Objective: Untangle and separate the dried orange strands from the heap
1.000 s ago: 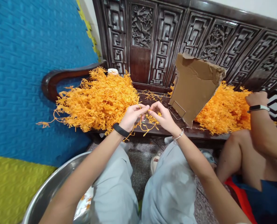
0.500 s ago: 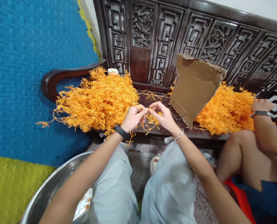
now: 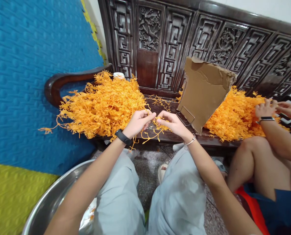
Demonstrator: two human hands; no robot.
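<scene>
Pinched between the fingers of my left hand [image 3: 140, 122] is an orange strand [image 3: 151, 137], whose branching ends hang over the front edge of the dark wooden bench [image 3: 177, 138]. My right hand [image 3: 172, 123] is just to the right, its fingers curled with thumb and fingertips close together; whether they hold a bit of strand is too small to tell. A large heap of orange branching strands [image 3: 106, 104] lies left of my hands. Small loose orange pieces [image 3: 160, 101] lie behind them on the seat.
An upright cardboard sheet [image 3: 204, 91] with a wire frame [image 3: 186, 116] stands right of my hands. Beyond it are a second orange heap [image 3: 235, 114] and another person's hands [image 3: 266, 109]. A metal basin [image 3: 47, 199] sits lower left. A white round object [image 3: 119, 75] is behind the left heap.
My hands have moved slightly apart, and the hanging strand has shifted left. The other person's hand has moved left over the right heap, and a second hand has come into view.
</scene>
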